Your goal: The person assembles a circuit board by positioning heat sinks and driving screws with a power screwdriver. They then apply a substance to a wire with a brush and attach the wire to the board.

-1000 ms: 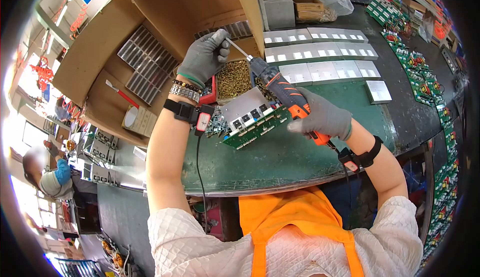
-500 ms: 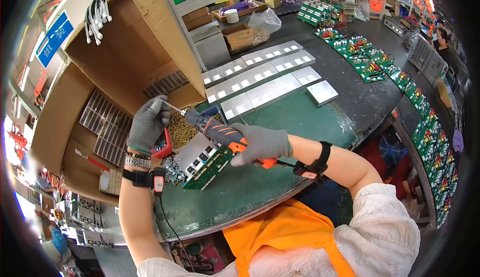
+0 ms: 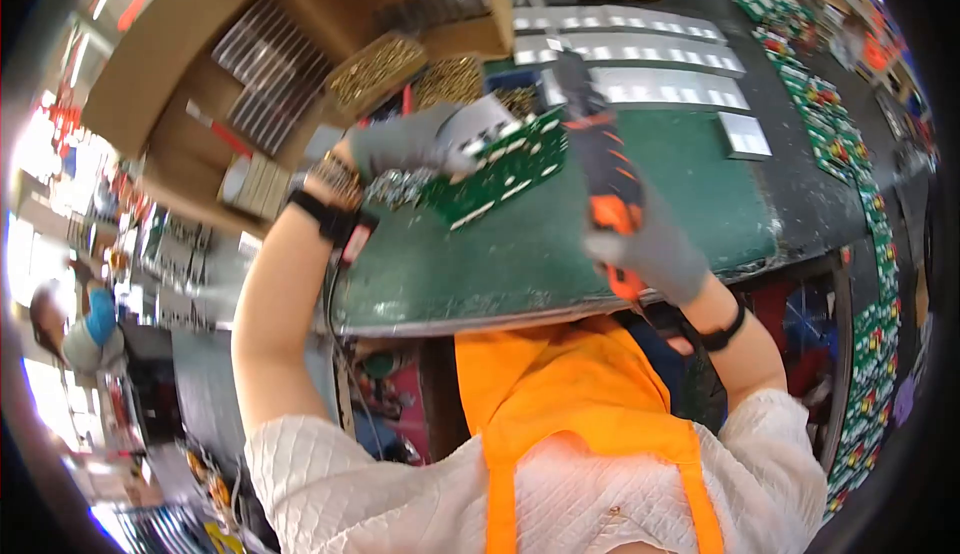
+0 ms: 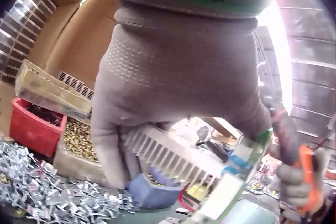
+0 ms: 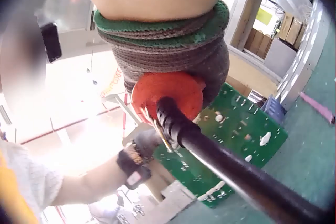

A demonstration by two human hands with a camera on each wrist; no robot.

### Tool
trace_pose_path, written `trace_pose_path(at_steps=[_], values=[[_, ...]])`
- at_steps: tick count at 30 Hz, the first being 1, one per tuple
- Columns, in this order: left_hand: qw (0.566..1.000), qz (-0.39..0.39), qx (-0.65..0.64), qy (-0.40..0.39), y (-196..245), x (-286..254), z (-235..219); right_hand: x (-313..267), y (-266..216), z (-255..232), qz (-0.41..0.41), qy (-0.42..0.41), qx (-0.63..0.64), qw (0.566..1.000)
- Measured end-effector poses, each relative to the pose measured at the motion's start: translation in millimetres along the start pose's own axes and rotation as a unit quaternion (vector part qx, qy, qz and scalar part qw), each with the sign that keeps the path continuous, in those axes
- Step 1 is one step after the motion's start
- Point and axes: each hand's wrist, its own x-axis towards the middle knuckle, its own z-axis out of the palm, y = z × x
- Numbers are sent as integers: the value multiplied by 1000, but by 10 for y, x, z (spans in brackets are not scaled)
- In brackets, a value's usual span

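L hand (image 3: 400, 144), gloved: fingers curled round finned heatsink (image 4: 173, 153) on green circuit board (image 3: 495, 169), board tilted, over green mat (image 3: 560, 244). R hand (image 3: 655, 249): fingers wrapped tight on orange-black elec. screwdriver (image 3: 605, 179), tip at board. Loose metal brackets (image 4: 47, 195) beside L hand.

Circuit board (image 3: 495, 169) on mat (image 3: 560, 254), heat sink (image 4: 173, 153) on its far edge under left hand (image 3: 400, 142). Screwdriver (image 3: 605, 179) in right hand (image 3: 655, 249), right of board. Screw trays (image 3: 420, 69) behind; loose clips (image 4: 47, 192) left.

grey gloves (image 3: 400, 144), orange apron (image 3: 560, 394)
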Motion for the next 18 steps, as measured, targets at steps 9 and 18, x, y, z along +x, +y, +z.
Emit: trace_pose_path(at_steps=[9, 18], values=[[992, 102, -55, 39, -413, 156, -9, -923, 593, 164, 180, -126, -59, 974], [993, 88, -52, 57, -459, 119, 41, -668, 639, 368, 224, -134, -5, 965]])
